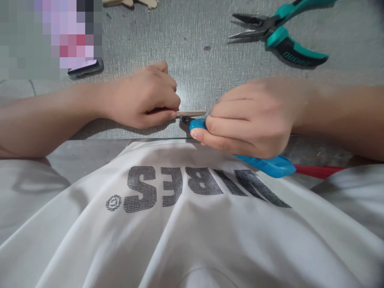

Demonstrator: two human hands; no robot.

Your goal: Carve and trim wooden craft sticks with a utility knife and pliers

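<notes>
"Pale wood can be seen near the middle — by what is it held?"

"One end of the thin stick [192, 113] is pinched between the thumb and bent fingers of the left hand [147, 100], which is nearly closed. Its free end is pointed toward the right hand [255, 116], over the grey surface [192, 72], near the front edge."

"And what is gripped on the other side?"

"Curled fingers are wrapped round a blue-handled tool [198, 125] by the right hand. Its short dark nose is positioned right at the stick; whether the wood is caught in it cannot be told."

"What is placed farther back?"

"Long-nosed pliers [273, 28] with green and black handles are laid at the right, their nose spread. At the top edge, wooden pieces [132, 3] are partly shown. A dark flat object [87, 71] is seen at the left."

"And nearest?"

"White cloth [192, 236] is printed with dark letters [139, 190], seen upside down — and something red [318, 171] is half hidden beside the blue handle's end."
</notes>
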